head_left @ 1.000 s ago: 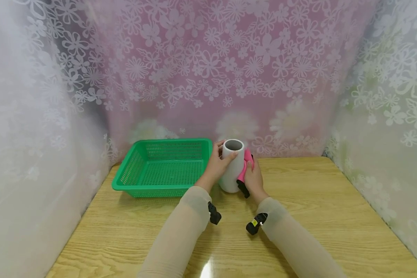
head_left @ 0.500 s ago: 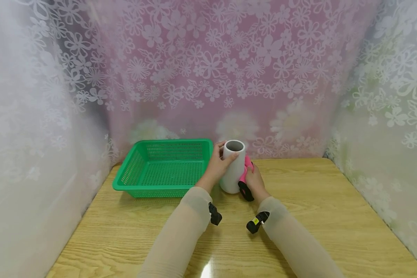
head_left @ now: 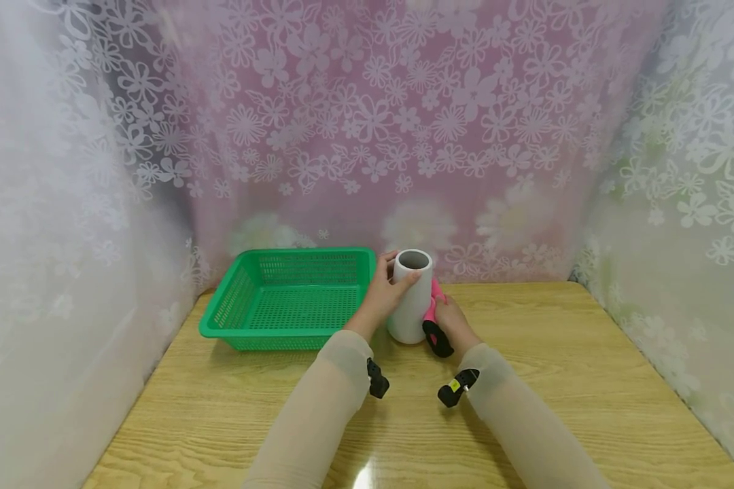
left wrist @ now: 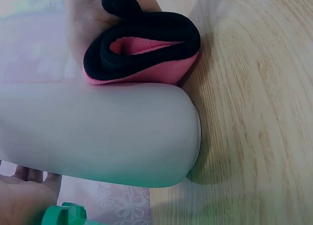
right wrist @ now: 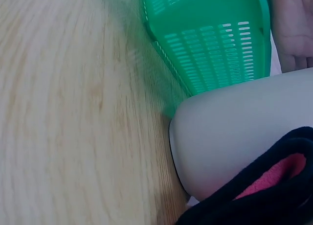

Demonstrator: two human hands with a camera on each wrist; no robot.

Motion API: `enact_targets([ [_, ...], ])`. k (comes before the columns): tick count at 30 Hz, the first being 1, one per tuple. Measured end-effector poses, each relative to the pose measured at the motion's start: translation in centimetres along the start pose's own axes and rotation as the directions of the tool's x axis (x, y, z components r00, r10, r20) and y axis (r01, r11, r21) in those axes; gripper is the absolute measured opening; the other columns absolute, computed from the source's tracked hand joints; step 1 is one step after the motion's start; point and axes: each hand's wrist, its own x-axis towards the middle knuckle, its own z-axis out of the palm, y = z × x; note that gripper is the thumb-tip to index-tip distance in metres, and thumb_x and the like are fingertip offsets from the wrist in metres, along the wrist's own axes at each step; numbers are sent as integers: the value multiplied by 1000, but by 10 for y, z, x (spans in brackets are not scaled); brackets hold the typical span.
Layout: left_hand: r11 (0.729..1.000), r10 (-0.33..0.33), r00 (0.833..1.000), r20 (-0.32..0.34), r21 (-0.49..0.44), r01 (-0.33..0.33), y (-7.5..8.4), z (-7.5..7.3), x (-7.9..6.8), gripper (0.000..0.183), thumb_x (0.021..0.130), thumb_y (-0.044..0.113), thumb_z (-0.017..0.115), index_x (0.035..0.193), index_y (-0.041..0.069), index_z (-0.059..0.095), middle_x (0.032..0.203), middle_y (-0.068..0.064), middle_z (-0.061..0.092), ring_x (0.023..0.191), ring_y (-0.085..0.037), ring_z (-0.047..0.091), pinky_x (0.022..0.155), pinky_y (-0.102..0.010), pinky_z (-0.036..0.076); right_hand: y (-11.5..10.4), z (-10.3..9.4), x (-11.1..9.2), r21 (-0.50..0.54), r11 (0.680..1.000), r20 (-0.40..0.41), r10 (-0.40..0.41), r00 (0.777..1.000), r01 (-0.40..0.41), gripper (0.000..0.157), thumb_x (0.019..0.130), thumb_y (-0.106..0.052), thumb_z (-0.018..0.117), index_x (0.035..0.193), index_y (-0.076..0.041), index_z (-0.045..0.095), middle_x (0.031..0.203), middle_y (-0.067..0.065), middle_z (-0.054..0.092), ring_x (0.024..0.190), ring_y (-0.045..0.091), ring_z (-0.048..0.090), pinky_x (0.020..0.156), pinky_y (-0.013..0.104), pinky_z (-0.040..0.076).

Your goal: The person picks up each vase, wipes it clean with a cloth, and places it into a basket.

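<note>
A tall white ceramic vase stands upright on the table, its round mouth facing up. My left hand grips it near the top, thumb across the front and fingers behind. Against the vase's right side, my right hand holds a folded pink cloth with a thick black edge. That cloth lies along the vase's lower wall in the left wrist view. From the right wrist, the vase's base shows on the wood, and the cloth's black edge covers part of it. Most of the right hand's fingers are hidden by the cloth.
Close to the left of the vase sits a green perforated plastic basket. The wooden table carries all of this. Floral curtains hang behind and on both sides.
My right hand and the cloth have slid lower along the vase's right side, and the cloth's black edge shows more. The left hand keeps its hold in about the same place.
</note>
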Motion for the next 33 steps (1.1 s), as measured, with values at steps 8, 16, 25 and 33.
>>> enact_targets([
  [8, 1000, -5, 1000, 31, 21, 4, 2, -3, 0, 74, 95, 44, 68, 154, 20, 30, 146, -7, 46, 137, -28, 46, 108, -52, 40, 1, -5, 0, -63, 998, 20, 3, 1000, -2, 58, 109, -35, 20, 140, 11, 39, 136, 30, 46, 124, 38, 45, 111, 49, 35],
  [16, 999, -30, 996, 79, 41, 27, 2, -9, -1, 73, 95, 46, 67, 154, 23, 30, 149, -6, 45, 140, -26, 43, 111, -50, 38, 2, -8, 0, -69, 998, 67, 13, 998, -9, 55, 109, -32, 21, 138, 11, 41, 129, 28, 49, 118, 37, 48, 107, 45, 40],
  [25, 999, -45, 989, 138, 24, 42, 7, -16, 4, 74, 97, 43, 66, 156, 20, 28, 154, -8, 42, 143, -25, 39, 112, -50, 36, -2, -16, -1, -125, 992, 99, 1, 995, 11, 54, 109, -31, 23, 140, 9, 41, 126, 25, 49, 114, 34, 47, 106, 45, 38],
  [33, 991, -93, 982, 165, -84, 108, 9, -17, 8, 71, 98, 35, 67, 156, 17, 31, 155, -8, 40, 141, -25, 40, 112, -51, 34, -5, -26, -4, -155, 988, 97, 18, 995, -3, 57, 109, -34, 24, 146, 8, 34, 130, 27, 45, 119, 38, 44, 108, 50, 36],
])
